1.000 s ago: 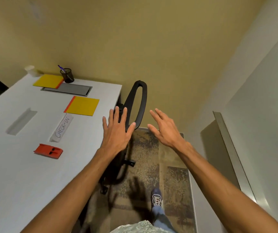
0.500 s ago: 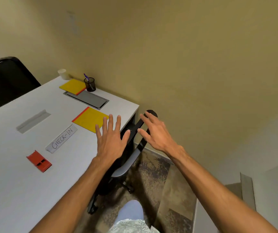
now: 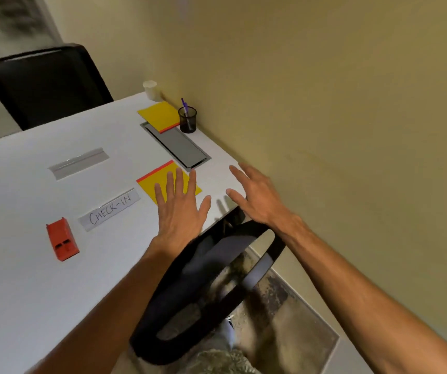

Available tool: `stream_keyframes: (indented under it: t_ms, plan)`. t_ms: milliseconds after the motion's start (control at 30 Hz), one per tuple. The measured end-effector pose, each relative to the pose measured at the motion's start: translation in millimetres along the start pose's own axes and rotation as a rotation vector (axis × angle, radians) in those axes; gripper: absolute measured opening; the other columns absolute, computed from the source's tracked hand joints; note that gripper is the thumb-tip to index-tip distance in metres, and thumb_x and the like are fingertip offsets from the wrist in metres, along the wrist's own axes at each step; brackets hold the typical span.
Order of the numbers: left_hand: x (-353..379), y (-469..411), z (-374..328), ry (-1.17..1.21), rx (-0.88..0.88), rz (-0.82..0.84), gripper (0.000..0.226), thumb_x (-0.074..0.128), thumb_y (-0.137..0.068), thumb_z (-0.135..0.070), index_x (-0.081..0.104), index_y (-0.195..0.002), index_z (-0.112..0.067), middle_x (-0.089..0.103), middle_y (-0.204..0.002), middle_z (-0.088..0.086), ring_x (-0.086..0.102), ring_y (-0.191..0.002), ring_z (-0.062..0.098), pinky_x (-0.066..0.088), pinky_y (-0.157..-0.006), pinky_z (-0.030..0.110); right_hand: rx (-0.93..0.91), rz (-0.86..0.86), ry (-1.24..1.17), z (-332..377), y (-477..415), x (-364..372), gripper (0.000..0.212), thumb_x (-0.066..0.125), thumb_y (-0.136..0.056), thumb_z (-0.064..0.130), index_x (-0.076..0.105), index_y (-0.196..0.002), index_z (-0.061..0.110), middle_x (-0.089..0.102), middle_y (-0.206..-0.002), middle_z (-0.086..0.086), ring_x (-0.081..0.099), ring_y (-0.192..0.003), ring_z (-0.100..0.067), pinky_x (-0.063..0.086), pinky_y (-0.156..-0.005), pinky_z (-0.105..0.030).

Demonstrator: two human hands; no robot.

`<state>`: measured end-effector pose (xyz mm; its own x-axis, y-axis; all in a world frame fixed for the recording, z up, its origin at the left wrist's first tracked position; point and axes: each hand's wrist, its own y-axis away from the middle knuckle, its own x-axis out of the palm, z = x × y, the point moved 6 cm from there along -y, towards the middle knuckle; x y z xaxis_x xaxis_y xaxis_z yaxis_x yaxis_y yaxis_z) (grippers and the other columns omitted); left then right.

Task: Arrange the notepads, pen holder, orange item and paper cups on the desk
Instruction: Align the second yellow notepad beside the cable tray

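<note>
Going left to right: orange item [image 3: 62, 238] lies well left, long axis toward the desk's [image 3: 22, 292] front edge. Our left hand [image 3: 180, 211], flat and empty, hovers over the near notepad [image 3: 160, 179], whose red edge faces the far-left. Right hand [image 3: 257, 198] is open, farther away.

both arms stretched forward, left hand [image 3: 180, 211] flat, palm down, fingers spread, right hand [image 3: 257, 197] open too, fingers loosely splayed, neither holding anything

Dim warm indoor light, soft finger shadows on the desk [image 3: 28, 279], motion blur throughout, wide-angle bending at edges
</note>
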<state>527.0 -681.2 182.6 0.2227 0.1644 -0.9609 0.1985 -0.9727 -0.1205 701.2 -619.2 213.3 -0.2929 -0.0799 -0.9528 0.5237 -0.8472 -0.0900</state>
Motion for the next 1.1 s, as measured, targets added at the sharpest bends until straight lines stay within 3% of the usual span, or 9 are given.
stream_keyframes:
  t_ms: [200, 333, 533, 667, 767, 900, 1100]
  plan:
    - [31, -60, 7, -0.026, -0.139, -0.018, 0.07, 0.036, -0.098, -0.054, 0.021, -0.157, -0.018, 0.019, -0.162, 0.016, 0.015, -0.151, 0.034, 0.009, -0.12, 0.055, -0.078, 0.137, -0.025, -30, -88, 31, 0.063, 0.042, -0.102, 0.048, 0.025, -0.157, 0.021, 0.02, -0.165, -0.008, 0.018, -0.151, -0.022, 0.02, -0.121, -0.041]
    - [52, -84, 22, 0.03, -0.226, 0.032, 0.071, 0.035, -0.1, -0.052, 0.015, -0.158, -0.016, 0.01, -0.164, 0.014, 0.006, -0.152, 0.033, 0.007, -0.122, 0.053, -0.204, 0.102, 0.017, -36, -133, 48, 0.061, 0.053, -0.099, 0.043, 0.041, -0.15, 0.011, 0.039, -0.155, -0.016, 0.039, -0.142, -0.031, 0.035, -0.113, -0.043]
    - [71, -98, 43, 0.098, -0.308, 0.062, 0.07, 0.035, -0.101, -0.05, 0.011, -0.158, -0.017, -0.002, -0.165, 0.012, -0.003, -0.153, 0.029, 0.008, -0.124, 0.046, -0.247, 0.315, -0.036, -43, -185, 101, 0.063, 0.043, -0.101, 0.048, 0.025, -0.156, 0.022, 0.021, -0.164, -0.009, 0.023, -0.149, -0.028, 0.022, -0.116, -0.048]
    - [82, -108, 60, 0.251, -0.401, 0.032, 0.074, 0.051, -0.098, -0.044, 0.017, -0.157, -0.016, 0.009, -0.165, 0.011, 0.014, -0.151, 0.03, 0.022, -0.121, 0.042, -0.31, 0.387, -0.053, -47, -212, 131, 0.064, 0.045, -0.1, 0.049, 0.027, -0.154, 0.02, 0.025, -0.162, -0.01, 0.024, -0.148, -0.029, 0.024, -0.115, -0.049]
    - [98, -114, 69, 0.239, -0.448, 0.087, 0.074, 0.053, -0.098, -0.043, 0.019, -0.157, -0.014, 0.012, -0.164, 0.014, 0.017, -0.15, 0.032, 0.024, -0.12, 0.041, -0.354, 0.446, -0.067, -53, -227, 153, 0.063, 0.049, -0.099, 0.046, 0.03, -0.153, 0.018, 0.028, -0.16, -0.011, 0.025, -0.147, -0.03, 0.027, -0.114, -0.051]
    - [129, -111, 84, 0.397, -0.67, 0.181, 0.077, 0.056, -0.096, -0.044, 0.018, -0.157, -0.015, 0.014, -0.164, 0.012, 0.018, -0.149, 0.032, 0.022, -0.119, 0.043, -0.377, 0.597, -0.085, -62, -238, 186, 0.064, 0.048, -0.1, 0.047, 0.03, -0.154, 0.017, 0.027, -0.161, -0.011, 0.024, -0.148, -0.029, 0.026, -0.117, -0.052]
    - [177, -105, 102, 0.608, -1.012, 0.185, 0.078, 0.065, -0.092, -0.039, 0.026, -0.154, -0.01, 0.03, -0.155, 0.017, 0.035, -0.14, 0.033, 0.031, -0.111, 0.039, -0.224, 0.775, -0.256, -78, -252, 231, 0.066, 0.053, -0.099, 0.044, 0.033, -0.152, 0.009, 0.036, -0.154, -0.017, 0.034, -0.143, -0.032, 0.027, -0.115, -0.041]
